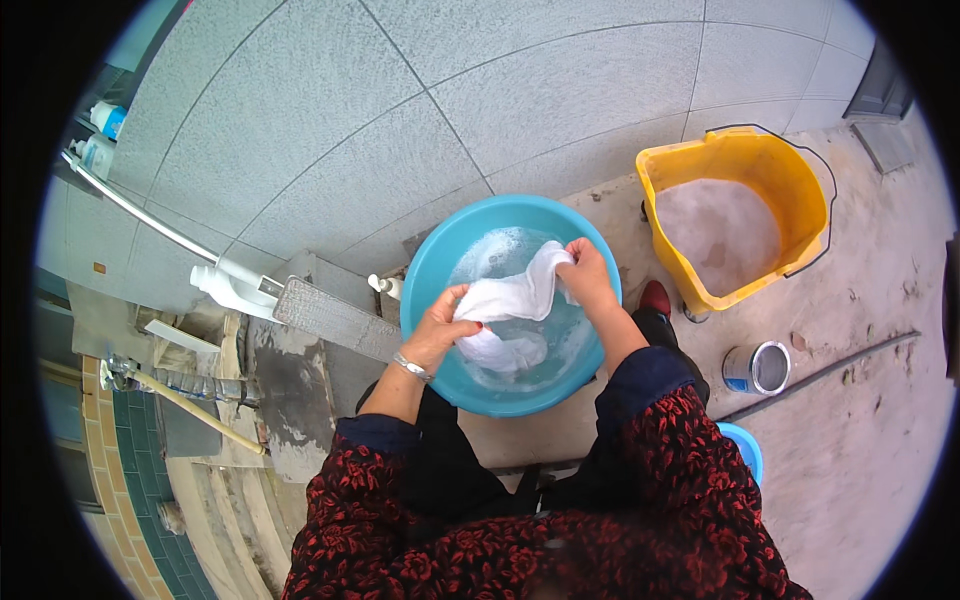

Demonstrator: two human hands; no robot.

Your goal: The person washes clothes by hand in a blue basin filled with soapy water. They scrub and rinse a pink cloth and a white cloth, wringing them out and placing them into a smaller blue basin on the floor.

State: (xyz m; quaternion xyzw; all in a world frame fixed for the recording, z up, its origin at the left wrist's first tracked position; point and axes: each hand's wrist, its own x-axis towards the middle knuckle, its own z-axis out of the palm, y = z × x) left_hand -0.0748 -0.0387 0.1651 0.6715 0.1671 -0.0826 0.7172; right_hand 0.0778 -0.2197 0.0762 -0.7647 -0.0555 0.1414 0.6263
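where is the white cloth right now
In the head view, the white cloth is near the middle, held between the left hand and right hand over the large blue basin, left of the yellow bucket.

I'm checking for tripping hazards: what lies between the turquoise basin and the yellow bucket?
In the head view, a strip of concrete floor separates the turquoise basin from the yellow bucket, with a red shoe in the gap's lower part.

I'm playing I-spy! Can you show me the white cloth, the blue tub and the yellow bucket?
White cloth [512, 298], head view: on its bunched middle.
Blue tub [525, 212], head view: on its far inner wall.
Yellow bucket [740, 160], head view: on its far inner wall.
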